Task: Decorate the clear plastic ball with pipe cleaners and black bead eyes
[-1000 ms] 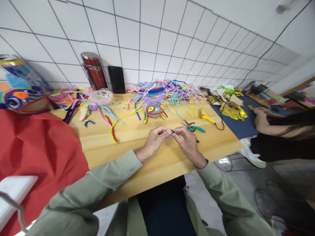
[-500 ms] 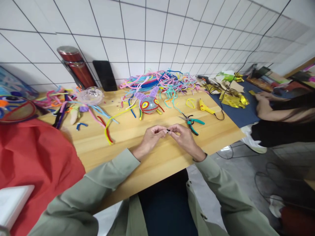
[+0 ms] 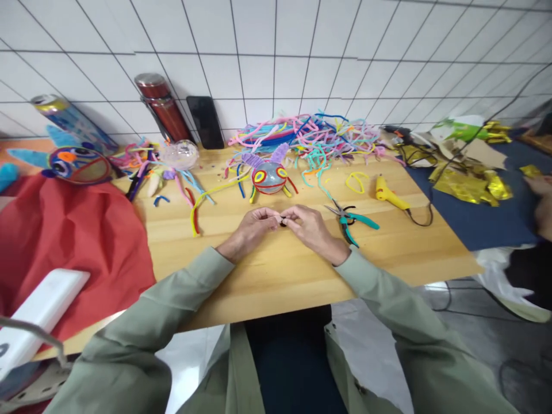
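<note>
Over the front middle of the wooden table [image 3: 267, 287], my left hand [image 3: 248, 234] and my right hand [image 3: 314, 231] meet fingertip to fingertip. Both pinch a tiny black pipe cleaner piece [image 3: 283, 221], mostly covered by the fingers. Just behind them sits a clear ball figure [image 3: 268, 178] with yellow-and-red ringed eyes, a red mouth line and purple ears. Teal-handled pliers [image 3: 345, 219] lie with jaws apart to the right of my right hand, next to a dark curved strip. A yellow pipe cleaner [image 3: 195, 215] and a red one lie left of my left hand.
A pile of coloured pipe cleaners [image 3: 297, 135] lies along the wall. Right stand a corded yellow glue gun [image 3: 390, 195] and gold foil [image 3: 466, 183]; left are a red thermos [image 3: 164, 109], phone [image 3: 206, 122], drink can [image 3: 77, 123] and red cloth [image 3: 86, 230]. Another person's hand [image 3: 541, 187] shows far right.
The view has swung left, bringing the drink can and a second figure into sight. Both hands stay together, still pinching the black piece, with slightly shifted fingers.
</note>
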Available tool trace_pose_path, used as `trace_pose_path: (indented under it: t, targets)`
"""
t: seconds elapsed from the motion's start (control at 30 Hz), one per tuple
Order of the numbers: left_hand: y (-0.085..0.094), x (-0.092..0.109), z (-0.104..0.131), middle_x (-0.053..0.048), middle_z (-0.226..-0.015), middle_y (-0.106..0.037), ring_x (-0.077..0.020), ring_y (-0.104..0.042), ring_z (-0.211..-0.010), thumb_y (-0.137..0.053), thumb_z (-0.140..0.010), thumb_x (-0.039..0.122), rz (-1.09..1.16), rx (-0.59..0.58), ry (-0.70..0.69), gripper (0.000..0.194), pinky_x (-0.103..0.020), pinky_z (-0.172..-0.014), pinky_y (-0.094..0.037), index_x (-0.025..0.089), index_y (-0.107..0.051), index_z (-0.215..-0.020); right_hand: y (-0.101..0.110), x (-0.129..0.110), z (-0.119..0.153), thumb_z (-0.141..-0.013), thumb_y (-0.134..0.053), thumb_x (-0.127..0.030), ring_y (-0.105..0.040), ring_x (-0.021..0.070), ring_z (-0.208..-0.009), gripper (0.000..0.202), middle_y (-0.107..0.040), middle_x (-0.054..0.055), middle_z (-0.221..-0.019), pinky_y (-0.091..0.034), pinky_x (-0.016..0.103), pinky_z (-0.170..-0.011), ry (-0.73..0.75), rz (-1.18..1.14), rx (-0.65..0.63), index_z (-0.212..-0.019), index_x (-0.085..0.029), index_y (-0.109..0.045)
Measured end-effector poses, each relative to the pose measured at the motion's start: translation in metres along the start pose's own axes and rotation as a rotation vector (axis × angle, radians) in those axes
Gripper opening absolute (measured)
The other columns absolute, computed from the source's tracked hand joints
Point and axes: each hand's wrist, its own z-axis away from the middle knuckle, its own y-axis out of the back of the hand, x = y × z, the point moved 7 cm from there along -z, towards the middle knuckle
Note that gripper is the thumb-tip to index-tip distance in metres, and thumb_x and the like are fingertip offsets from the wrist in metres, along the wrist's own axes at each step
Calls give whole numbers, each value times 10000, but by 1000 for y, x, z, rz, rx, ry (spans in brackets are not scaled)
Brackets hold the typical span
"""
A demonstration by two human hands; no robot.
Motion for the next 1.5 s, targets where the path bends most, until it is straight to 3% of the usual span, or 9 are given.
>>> trace_pose_path:
  t: [0.37, 0.5, 0.63, 0.73, 0.83, 0.93, 1.03, 1.17, 1.5]
  targets:
    - [9, -2, 4, -5, -720, -727, -107, -610, -665, -1025, -678, 432, -84, 47, -10, 372, -247, -683, -485, 159, -795, -784, -1, -4, 2, -1028, -637, -132, -767, 213, -959, 162, -817, 61, -1026, -601, 353, -883, 98, -93, -36, -1065, -248, -744]
    - [10, -5, 3, -13, -811, -772, -113, -654, -697, -1009, -727, 468, -91, 37, -47, 416, -249, -701, -527, 174, -809, -942, 3, -5, 5, -1029, -644, -144, -770, 215, -977, 172, -821, 60, -1050, -612, 358, -894, 65, -116, -34, -1102, -258, -751]
    - [5, -4, 7, -59, -998, -822, -151, -717, -790, -952, -810, 475, -133, 8, -85, 456, -289, -763, -577, 187, -781, -1119, 8, 13, 3, -999, -674, -172, -766, 204, -899, 144, -824, 44, -1006, -619, 343, -842, -64, -162, -43, -1077, -253, -763]
    - [6, 2, 12, -77, -1057, -814, -159, -698, -801, -840, -923, 465, -329, 57, -165, 348, -301, -761, -565, 190, -782, -1127, 9, 32, 2, -970, -681, -164, -760, 198, -853, 163, -825, 39, -989, -610, 331, -794, -169, -163, -70, -1084, -242, -768]
    - [6, 15, 18, -74, -998, -784, -180, -678, -834, -777, -963, 391, -665, 126, -352, 219, -309, -766, -543, 200, -794, -1070, 6, 39, 2, -954, -670, -110, -755, 216, -907, 196, -813, 47, -986, -593, 352, -838, -150, -41, -173, -1046, -243, -781]
    - [-3, 21, 20, -86, -1055, -762, -225, -694, -972, -776, -950, 313, -917, 74, -512, 216, -364, -883, -564, 219, -775, -1143, 4, 36, 5, -958, -643, -76, -735, 237, -976, 255, -792, 69, -1045, -578, 370, -867, -79, 84, -235, -1069, -252, -790]
    - [-10, 20, 21, -105, -1133, -741, -259, -691, -1078, -773, -943, 290, -1084, 11, -568, 302, -422, -978, -564, 216, -729, -1232, 9, 34, 6, -958, -634, -73, -723, 237, -968, 313, -773, 91, -1112, -572, 369, -857, -67, 119, -209, -1185, -238, -773]
    - [-15, 17, 23, -124, -1176, -719, -284, -671, -1119, -768, -934, 289, -1213, -4, -596, 348, -451, -1010, -554, 202, -679, -1259, 13, 34, 5, -914, -700, -90, -706, 218, -879, 313, -759, 74, -1060, -561, 345, -805, -86, 114, -210, -1189, -224, -766]
    - [-21, 11, 18, -118, -1066, -735, -268, -665, -998, -650, -1028, 266, -1319, 12, -642, 110, -424, -906, -518, 191, -726, -1055, 6, 28, 7, -937, -714, -138, -704, 230, -912, 294, -744, 69, -1091, -554, 349, -799, -31, 169, -283, -1205, -254, -748]
